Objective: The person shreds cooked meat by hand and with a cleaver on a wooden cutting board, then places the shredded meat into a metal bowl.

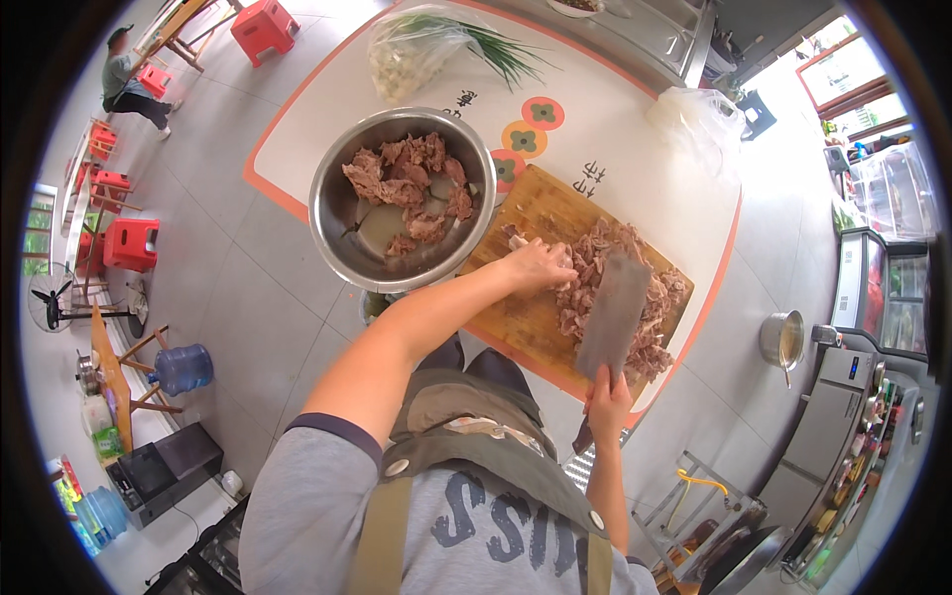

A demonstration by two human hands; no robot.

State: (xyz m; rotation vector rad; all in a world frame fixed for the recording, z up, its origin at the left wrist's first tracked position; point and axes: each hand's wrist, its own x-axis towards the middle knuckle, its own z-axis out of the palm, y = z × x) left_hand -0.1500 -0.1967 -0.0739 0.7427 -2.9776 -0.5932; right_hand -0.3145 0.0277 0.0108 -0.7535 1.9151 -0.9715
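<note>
My right hand (608, 401) grips the handle of a cleaver (616, 309), whose broad blade lies over a heap of sliced cooked meat (584, 286) on the wooden cutting board (513, 316). My left hand (541, 266) rests with bent fingers on a piece of meat at the heap's left side. Up and to the left of the board stands a steel bowl (327, 149) with large chunks of cooked meat (401, 175) and some liquid in it.
The table (297, 126) has an orange border. Green onions (506, 56) and a plastic bag of pale pieces (405, 67) lie beyond the bowl, another plastic bag (699, 123) at the right. A metal pot (781, 338) stands right of the table. A person (126, 82) is far off, upper left.
</note>
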